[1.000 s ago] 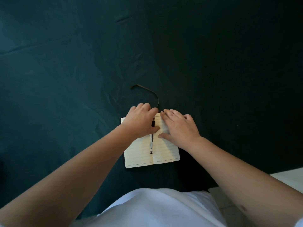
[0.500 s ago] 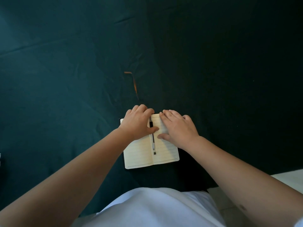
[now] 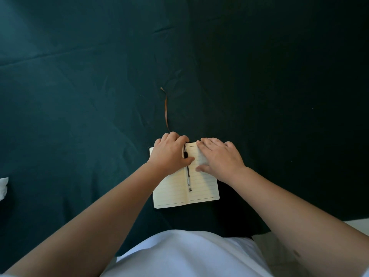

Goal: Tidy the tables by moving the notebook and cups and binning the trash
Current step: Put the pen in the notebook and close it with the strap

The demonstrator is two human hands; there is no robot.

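An open lined notebook [image 3: 171, 188] lies on the dark green tablecloth [image 3: 79, 96] just in front of me. A black pen [image 3: 188, 176] rests in its centre fold. An orange-brown ribbon bookmark [image 3: 165, 108] runs straight away from the notebook's top edge. My left hand [image 3: 169, 152] covers the upper left page, with its fingers curled over the top edge and its thumb beside the pen. My right hand [image 3: 219, 156] lies flat on the upper right page, fingers spread. No cups are in view.
A white crumpled object [image 3: 3, 186] shows at the left edge of the cloth. A pale surface [image 3: 357, 226] begins past the cloth's near right corner. My white shirt fills the bottom of the view.
The ribbon bookmark went from a curved loop to a straight line pointing away from me. Both hands stayed on the notebook's upper part and barely shifted.
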